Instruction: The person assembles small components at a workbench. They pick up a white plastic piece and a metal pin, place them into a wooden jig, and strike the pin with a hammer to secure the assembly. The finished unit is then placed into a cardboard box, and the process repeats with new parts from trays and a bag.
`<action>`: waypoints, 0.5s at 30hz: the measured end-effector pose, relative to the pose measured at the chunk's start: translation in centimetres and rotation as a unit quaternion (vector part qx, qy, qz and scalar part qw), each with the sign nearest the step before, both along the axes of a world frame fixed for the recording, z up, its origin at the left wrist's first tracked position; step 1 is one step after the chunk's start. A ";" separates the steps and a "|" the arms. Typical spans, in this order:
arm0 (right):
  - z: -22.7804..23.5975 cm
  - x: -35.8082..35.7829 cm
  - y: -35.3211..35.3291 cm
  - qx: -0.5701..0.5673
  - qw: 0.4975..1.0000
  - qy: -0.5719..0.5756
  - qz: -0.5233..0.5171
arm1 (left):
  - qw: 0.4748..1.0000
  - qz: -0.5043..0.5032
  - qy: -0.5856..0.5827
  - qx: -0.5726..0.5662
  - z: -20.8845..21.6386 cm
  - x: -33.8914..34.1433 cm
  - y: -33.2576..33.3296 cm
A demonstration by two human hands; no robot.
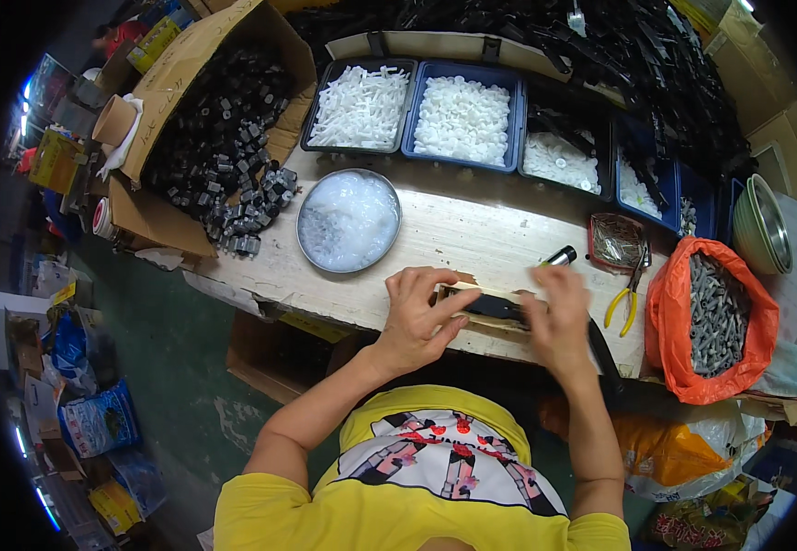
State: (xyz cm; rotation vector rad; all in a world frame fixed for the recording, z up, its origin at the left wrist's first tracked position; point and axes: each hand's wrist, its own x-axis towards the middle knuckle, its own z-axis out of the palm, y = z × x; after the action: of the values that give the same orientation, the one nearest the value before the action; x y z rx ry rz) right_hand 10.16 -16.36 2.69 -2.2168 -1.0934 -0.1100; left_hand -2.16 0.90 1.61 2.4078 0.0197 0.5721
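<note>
Hands met over a long black part point(499, 308) lying in a wooden slot at the bench's point(453, 234) front edge: I had my left hand point(414, 317) pinching its near end, my right hand point(556, 317) curled over its other end. Yellow pliers point(626, 298) lay just right; a round dish point(349, 220) sat behind.

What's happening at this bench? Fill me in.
A person in a yellow shirt works at a wooden bench. The left hand steadies a long black part at the bench's near edge, and the right hand presses on its other end. Trays of white pieces, a round dish and yellow pliers lie nearby.
</note>
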 end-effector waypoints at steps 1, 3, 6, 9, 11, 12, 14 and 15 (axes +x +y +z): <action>-0.2 0.9 -1.1 -0.009 0.999 -0.019 -0.047 | 0.999 -0.024 0.004 0.024 0.3 0.4 0.0; -1.1 1.8 -2.8 -0.070 0.991 -0.046 -0.106 | 0.994 -0.065 0.027 0.084 0.4 0.8 -0.1; -2.6 2.1 -4.1 -0.166 0.977 -0.064 -0.118 | 0.979 -0.109 0.061 0.162 0.1 1.1 -0.1; -2.1 2.0 -4.7 -0.037 0.995 0.029 -0.089 | 0.971 -0.136 0.057 0.187 -0.1 1.4 0.3; -0.1 0.9 -4.8 -0.007 0.997 0.062 -0.053 | 0.967 -0.149 0.064 0.198 -0.1 1.7 0.5; 1.3 0.0 -4.9 0.007 0.996 0.080 -0.036 | 0.966 -0.151 0.064 0.202 -0.1 1.6 0.6; 4.1 -1.3 -4.7 0.016 0.998 0.060 -0.018 | 0.964 -0.152 0.064 0.209 -0.2 1.6 0.7; 5.1 -1.8 -4.7 0.020 0.999 0.048 -0.011 | 0.964 -0.154 0.066 0.208 -0.1 1.6 0.7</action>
State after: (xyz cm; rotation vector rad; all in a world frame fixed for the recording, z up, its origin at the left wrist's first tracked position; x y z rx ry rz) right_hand 8.35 -21.02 7.78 -2.1766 -1.0053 -0.0332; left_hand -0.52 1.63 1.47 2.7744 -0.4537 0.2882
